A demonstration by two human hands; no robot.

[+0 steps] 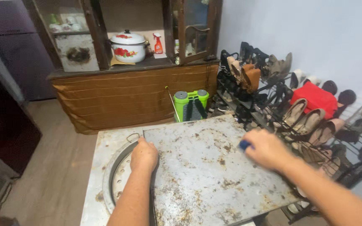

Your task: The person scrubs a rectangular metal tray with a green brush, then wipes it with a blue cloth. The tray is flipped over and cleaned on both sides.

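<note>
Left hand (144,154) gripping the left edge of a stained metal sheet (208,167), right hand (266,148) fingers closed around a small blue object (244,145) on the sheet's right side, shoe rack (281,94) far right

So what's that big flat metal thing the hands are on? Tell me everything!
The metal sheet is a flat, grey, roughly square plate, speckled with brownish rusty-looking crust. It lies tilted across a metal table, partly covering a round opening. The left hand grips its left edge; the right hand presses a small blue thing onto it.
</note>
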